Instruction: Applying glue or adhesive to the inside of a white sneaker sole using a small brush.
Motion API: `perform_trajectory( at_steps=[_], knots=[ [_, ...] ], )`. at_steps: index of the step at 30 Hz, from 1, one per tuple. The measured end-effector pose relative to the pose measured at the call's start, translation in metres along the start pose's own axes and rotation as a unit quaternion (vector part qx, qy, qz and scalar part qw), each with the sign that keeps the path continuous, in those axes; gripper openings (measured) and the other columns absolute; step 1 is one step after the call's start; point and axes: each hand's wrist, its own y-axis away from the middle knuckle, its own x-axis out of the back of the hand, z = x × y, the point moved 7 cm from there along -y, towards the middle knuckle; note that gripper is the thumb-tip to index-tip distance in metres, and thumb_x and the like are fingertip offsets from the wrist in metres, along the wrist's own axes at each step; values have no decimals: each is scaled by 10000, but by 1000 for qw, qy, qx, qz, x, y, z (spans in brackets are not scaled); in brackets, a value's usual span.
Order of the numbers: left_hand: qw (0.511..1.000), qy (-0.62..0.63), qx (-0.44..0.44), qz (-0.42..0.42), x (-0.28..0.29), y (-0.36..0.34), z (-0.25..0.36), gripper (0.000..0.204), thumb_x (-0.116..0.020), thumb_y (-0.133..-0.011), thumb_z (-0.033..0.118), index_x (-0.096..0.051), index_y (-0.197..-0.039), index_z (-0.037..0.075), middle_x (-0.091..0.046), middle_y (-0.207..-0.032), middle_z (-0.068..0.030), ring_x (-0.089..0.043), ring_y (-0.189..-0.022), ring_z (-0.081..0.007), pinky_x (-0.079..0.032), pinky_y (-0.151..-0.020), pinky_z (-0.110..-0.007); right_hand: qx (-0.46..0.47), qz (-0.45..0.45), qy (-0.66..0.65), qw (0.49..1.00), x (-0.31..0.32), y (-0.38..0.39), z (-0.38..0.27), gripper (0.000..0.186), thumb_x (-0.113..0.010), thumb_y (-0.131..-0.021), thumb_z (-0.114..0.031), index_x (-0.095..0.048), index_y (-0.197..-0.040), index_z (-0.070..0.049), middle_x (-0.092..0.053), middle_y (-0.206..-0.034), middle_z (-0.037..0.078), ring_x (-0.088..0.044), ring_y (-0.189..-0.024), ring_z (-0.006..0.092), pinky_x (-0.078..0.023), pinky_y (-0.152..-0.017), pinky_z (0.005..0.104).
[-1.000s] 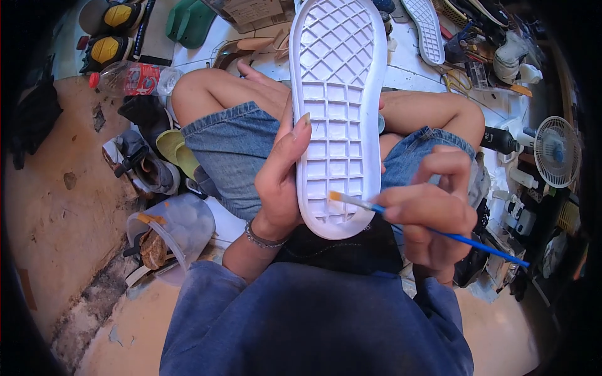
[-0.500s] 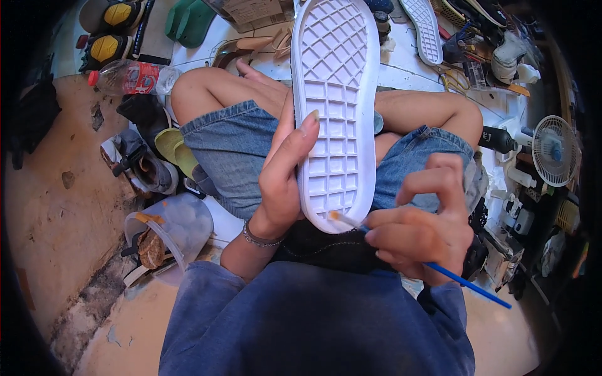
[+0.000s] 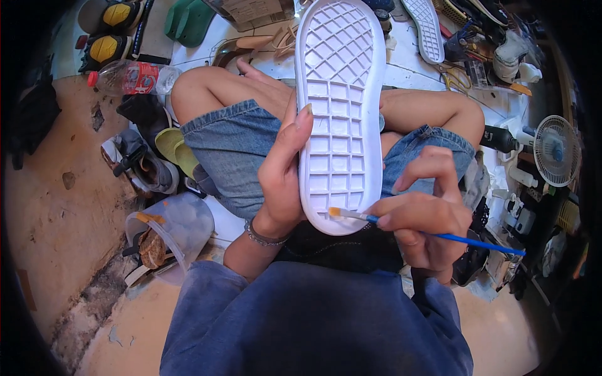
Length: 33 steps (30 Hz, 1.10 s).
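Observation:
A white shoe sole (image 3: 339,144) stands lengthwise in front of me, its gridded hollow side facing up at me. My left hand (image 3: 280,166) grips it along the left edge, thumb over the rim, the other fingers hidden behind. Between the fingertips of my right hand (image 3: 426,216) is a thin paintbrush (image 3: 467,239) with a blue handle, metal collar and tan bristles. Its bristles lie at the rounded end of the sole nearest me, on or just over the bottom row of the grid. Whether they carry any liquid I cannot make out.
At left are a plastic bottle (image 3: 135,78), a grey shoe (image 3: 153,166) and a tipped clear bucket (image 3: 179,229). A second white sole (image 3: 423,30) lies far right, near scissors (image 3: 456,76). A small fan (image 3: 555,150) and a black bottle (image 3: 498,139) stand at right.
My right hand has turned the paintbrush flatter, its handle end rising and its bristles shifting slightly left. The sole has moved a little to the right in my left hand.

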Motion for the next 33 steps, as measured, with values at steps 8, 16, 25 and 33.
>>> perform_trajectory(
  at_steps=[8,16,25,33],
  knots=[
    [999,-35,-5,36,11,4,1,390,-364,-1068,131,-482,-1315,-147,-618,-1256,-218,-657,-1069,-234,-546,-925,-358,24,-27,3,999,-3,-4,-7,172,-708,-797,-257,-657,-854,-103,-668,-780,12,-532,-783,246,-393,-784,444],
    [970,-176,94,142,38,7,-5,531,-306,-1057,255,-328,-1456,-96,-492,-1404,-221,-526,-1241,-290,-412,-1052,-397,28,-71,-21,997,-15,-8,4,238,-785,-681,-153,-659,-876,-98,-607,-810,-5,-536,-775,240,-412,-780,433],
    [975,-134,146,102,110,-16,21,736,-263,-1028,497,-206,-1532,-37,-386,-1488,-304,-620,-1151,-399,-578,-889,-510,-215,54,96,970,-10,22,170,137,-701,-876,-123,-611,-844,-25,-603,-783,117,-558,-696,307,-415,-678,398],
    [965,-137,179,133,146,-25,7,832,-216,-988,582,-124,-1558,-17,-236,-1543,-348,-646,-902,-397,-591,-637,-483,-176,-72,172,966,-51,30,203,174,-716,-860,-152,-600,-862,-23,-564,-817,101,-552,-783,277,-371,-753,376]
  ],
)
